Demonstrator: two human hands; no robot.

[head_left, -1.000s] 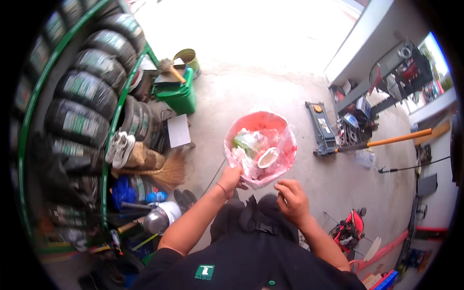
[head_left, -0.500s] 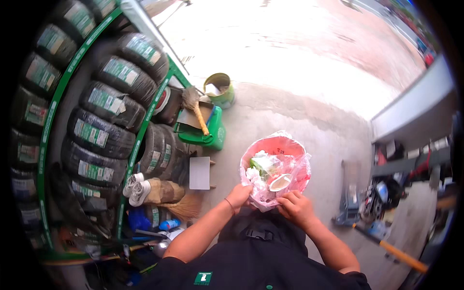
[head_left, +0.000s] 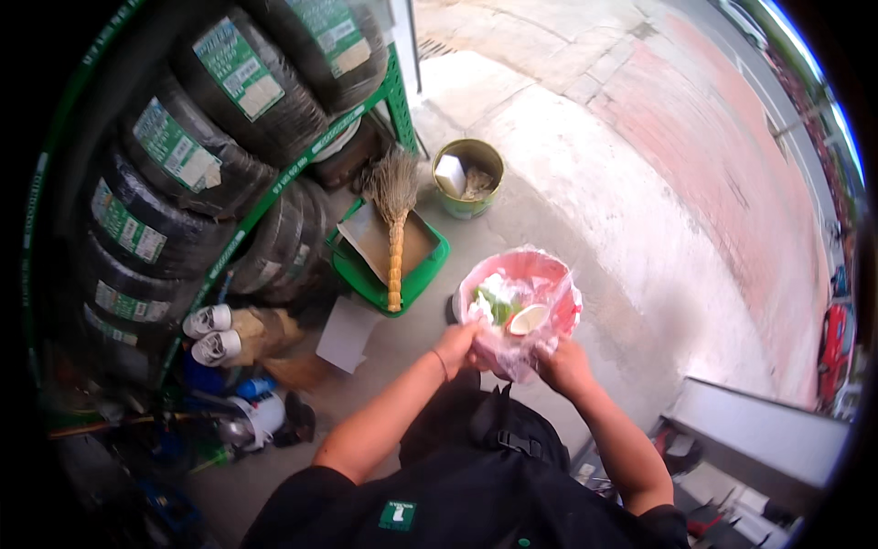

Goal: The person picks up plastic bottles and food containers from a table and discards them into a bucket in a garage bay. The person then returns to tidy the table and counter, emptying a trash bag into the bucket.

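Observation:
In front of my body is a round waste bin lined with a thin pink plastic bag. Inside it lie crumpled white tissues, something green and a white paper cup or bowl on its side. My left hand is closed on the near left edge of the bag. Closed on the near right edge is my right hand, knuckles up. The bag's near side bunches between both hands, and their fingertips are partly hidden.
Ahead to the left, a green bin carries a straw hand broom. Beyond stands a yellow-green bucket with waste inside. Wrapped tyres fill the green rack at left. White sneakers and a white board are lower left.
My view has turned and come nearer the green bin and bucket. The lined bin has stayed between my hands. My right hand has closed more tightly on the bag's edge.

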